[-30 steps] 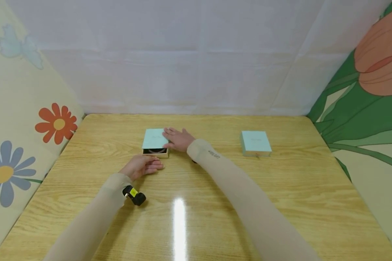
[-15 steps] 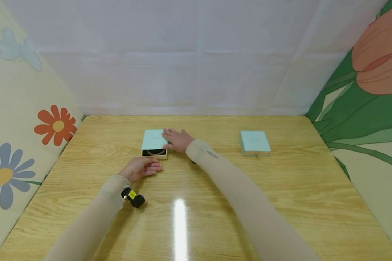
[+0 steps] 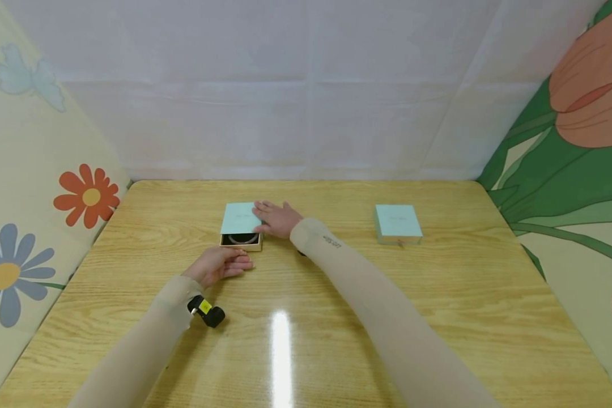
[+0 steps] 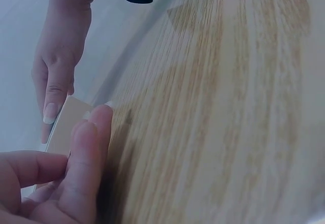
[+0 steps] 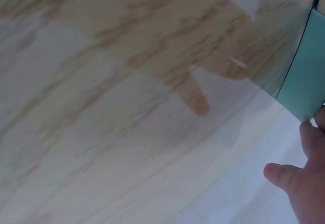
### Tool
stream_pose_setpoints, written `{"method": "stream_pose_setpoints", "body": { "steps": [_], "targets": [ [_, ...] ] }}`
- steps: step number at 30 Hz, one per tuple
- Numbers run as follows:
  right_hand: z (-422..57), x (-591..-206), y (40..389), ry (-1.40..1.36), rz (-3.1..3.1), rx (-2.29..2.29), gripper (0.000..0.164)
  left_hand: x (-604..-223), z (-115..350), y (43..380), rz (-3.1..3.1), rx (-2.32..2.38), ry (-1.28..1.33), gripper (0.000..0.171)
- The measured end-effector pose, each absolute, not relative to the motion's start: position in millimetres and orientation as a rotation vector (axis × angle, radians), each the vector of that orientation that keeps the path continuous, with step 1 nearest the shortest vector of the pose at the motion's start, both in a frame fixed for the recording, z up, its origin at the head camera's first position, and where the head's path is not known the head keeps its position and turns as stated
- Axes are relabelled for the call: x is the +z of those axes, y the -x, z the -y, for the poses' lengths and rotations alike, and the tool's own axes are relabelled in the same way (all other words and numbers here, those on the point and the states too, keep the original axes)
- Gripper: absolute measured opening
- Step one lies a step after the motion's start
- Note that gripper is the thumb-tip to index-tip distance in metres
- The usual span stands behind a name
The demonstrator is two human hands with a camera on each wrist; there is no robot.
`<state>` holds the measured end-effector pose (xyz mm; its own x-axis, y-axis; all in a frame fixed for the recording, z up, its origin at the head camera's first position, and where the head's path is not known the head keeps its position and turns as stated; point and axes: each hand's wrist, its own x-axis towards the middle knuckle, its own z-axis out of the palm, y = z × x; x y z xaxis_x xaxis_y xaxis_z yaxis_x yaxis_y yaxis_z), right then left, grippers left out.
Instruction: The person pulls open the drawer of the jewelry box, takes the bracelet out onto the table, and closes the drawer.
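Note:
A light-blue drawer-style gift box (image 3: 239,217) sits at the middle left of the table, its drawer (image 3: 255,247) partly pulled out toward me. Inside the dark-lined drawer lies part of a ring-shaped bracelet (image 3: 243,242); the sleeve hides the rest. My left hand (image 3: 220,265) is at the drawer's front, thumb and index finger pinching there. In the left wrist view those fingertips (image 4: 84,137) meet close against the drawer front; the pull tab between them is hidden. My right hand (image 3: 280,220) rests on the sleeve's right side and top, fingers spread.
A second light-blue box (image 3: 399,221), closed, stands to the right with a small tab at its front. The wooden table (image 3: 336,272) ends at a white cloth backdrop (image 3: 306,113). Flower-printed panels (image 3: 41,170) flank both sides.
The drawer has slid a little farther out toward me along with my left hand, and more of the bracelet shows. My right hand stays on the sleeve.

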<state>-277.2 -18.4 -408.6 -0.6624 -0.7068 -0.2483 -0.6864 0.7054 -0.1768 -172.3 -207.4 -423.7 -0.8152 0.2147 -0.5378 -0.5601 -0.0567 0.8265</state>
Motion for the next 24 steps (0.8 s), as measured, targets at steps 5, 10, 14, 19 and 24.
{"method": "stream_pose_setpoints", "body": {
  "steps": [5,10,14,19,24],
  "targets": [
    [18.4,-406.5,276.1,1.093,-2.615,-0.112,0.067,-423.3,207.2,170.9,-1.697,1.918,0.371,0.033],
    [18.1,-405.5,276.4,1.093,-2.607,-0.122,0.067,-423.1,207.0,169.7,-1.691,1.916,0.369,0.032],
    [18.2,-405.8,277.7,1.091,-2.602,-0.13,0.068,-422.5,207.0,168.6,-1.689,1.914,0.369,0.031],
    [18.7,-407.5,279.1,1.084,-2.598,-0.135,0.068,-421.6,207.0,166.7,-1.681,1.917,0.373,0.029],
    [18.2,-407.4,278.5,1.085,-2.595,-0.148,0.068,-422.4,207.2,165.1,-1.673,1.925,0.384,0.024]
  ]
}}
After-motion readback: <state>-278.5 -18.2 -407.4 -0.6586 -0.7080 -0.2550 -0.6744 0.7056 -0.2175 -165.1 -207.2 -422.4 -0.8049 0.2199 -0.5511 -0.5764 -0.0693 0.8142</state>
